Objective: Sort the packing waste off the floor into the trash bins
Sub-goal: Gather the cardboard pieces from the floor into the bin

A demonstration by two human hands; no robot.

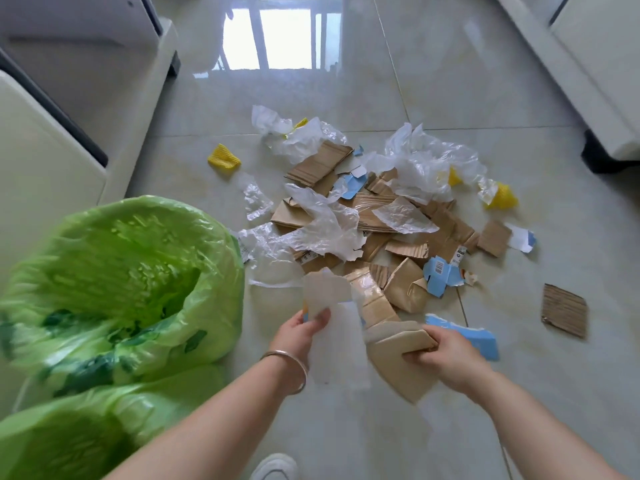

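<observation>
On the glossy tiled floor [433, 81] the waste pile [374, 216] lies beyond the green-lined bin [121, 271]; left hand [298, 336] fingers pinch white card [332, 327], right hand [446, 351] fingers clamp brown cardboard [398, 355], so both loose bundles could slip or land in the wrong bin.

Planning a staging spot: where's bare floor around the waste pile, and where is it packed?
Bare tile: beyond the pile toward the window reflection; right, past the lone corrugated piece; near side by the shoe. Crowded: the pile's centre, and left, where the green bin bags press against it. Both hands are full.
</observation>
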